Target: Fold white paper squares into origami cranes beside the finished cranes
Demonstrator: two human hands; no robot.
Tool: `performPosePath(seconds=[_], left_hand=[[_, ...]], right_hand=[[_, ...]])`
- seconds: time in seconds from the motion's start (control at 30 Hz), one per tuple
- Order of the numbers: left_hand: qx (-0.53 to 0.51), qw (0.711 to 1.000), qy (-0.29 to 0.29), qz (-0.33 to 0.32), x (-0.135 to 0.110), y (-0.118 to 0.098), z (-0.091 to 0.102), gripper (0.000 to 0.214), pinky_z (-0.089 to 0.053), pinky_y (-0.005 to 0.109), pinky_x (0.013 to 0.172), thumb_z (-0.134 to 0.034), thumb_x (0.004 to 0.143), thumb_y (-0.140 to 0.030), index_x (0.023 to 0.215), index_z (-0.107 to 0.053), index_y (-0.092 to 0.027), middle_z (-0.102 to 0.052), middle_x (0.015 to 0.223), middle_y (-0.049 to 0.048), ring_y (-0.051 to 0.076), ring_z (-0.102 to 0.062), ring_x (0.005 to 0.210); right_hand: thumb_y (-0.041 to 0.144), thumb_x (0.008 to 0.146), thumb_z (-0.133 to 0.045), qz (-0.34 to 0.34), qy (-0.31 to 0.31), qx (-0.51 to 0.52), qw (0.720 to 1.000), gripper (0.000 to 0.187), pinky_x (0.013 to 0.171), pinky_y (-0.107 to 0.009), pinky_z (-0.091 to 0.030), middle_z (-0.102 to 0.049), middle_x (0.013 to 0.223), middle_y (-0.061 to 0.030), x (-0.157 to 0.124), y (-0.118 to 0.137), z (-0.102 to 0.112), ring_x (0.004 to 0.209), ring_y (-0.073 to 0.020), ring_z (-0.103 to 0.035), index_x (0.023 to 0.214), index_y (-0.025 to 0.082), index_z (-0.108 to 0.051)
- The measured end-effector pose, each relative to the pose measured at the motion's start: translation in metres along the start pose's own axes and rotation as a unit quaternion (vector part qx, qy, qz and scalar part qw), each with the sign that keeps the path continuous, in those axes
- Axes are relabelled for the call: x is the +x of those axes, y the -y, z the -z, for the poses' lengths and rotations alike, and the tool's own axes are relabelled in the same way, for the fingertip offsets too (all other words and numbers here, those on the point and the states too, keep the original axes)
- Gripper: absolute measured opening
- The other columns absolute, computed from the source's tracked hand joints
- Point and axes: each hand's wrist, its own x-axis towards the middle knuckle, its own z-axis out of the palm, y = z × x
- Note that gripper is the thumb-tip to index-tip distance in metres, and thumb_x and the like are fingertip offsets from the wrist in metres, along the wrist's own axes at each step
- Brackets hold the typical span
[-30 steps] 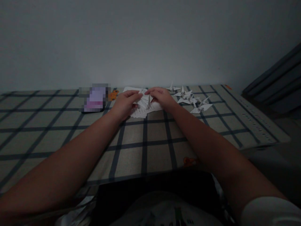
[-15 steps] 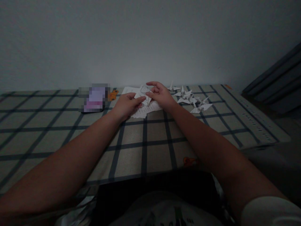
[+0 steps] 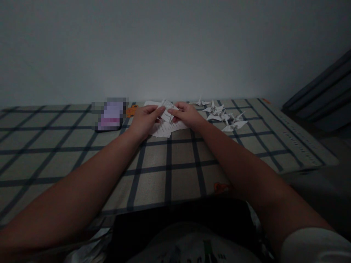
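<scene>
Both my hands meet over the far middle of a checked cloth surface (image 3: 170, 164). My left hand (image 3: 144, 120) and my right hand (image 3: 186, 114) pinch a small folded piece of white printed paper (image 3: 168, 111) between their fingertips, lifted slightly above the surface. Under the hands lies a loose stack of white printed paper sheets (image 3: 164, 128). To the right of my right hand sits a cluster of several white folded paper cranes (image 3: 223, 117).
A blurred purple-and-dark object (image 3: 110, 114) lies left of my left hand, with a small orange print (image 3: 132, 109) beside it. A plain wall rises behind. A dark slatted structure (image 3: 323, 98) stands at the right. My dark lap fills the near edge.
The folded paper was pressed low on the stack, then lifted and turned between my fingers. My right hand has dropped back from its raised pose and both hands now pinch the piece.
</scene>
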Motion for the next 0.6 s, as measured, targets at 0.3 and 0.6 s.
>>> performPosePath(seconds=[0.3,0.6], left_hand=[[-0.015,1.0,0.0,0.003,0.0011,0.0014,0.0007,0.024,-0.043,0.022,0.055,-0.076,0.074,-0.04,0.073,-0.07,-0.017,-0.063,0.069,0.0016,0.012,-0.054,0.06],[0.009,0.998,-0.032,-0.045,-0.0021,-0.0031,-0.0018,0.024,-0.041,0.022,0.058,-0.076,0.076,-0.04,0.074,-0.07,-0.017,-0.061,0.066,0.0001,0.011,-0.052,0.06]], right_hand=[[0.033,0.082,-0.072,-0.009,0.028,-0.041,0.999,0.023,0.056,-0.02,-0.046,-0.064,0.064,0.0007,-0.0014,-0.0002,0.0012,0.057,-0.0085,-0.058,0.079,0.013,-0.062],[0.036,0.084,-0.07,-0.011,0.042,-0.028,0.999,0.025,0.057,-0.022,-0.047,-0.067,0.069,-0.0016,-0.0041,0.0014,-0.0013,0.059,-0.0089,-0.06,0.077,0.015,-0.059]])
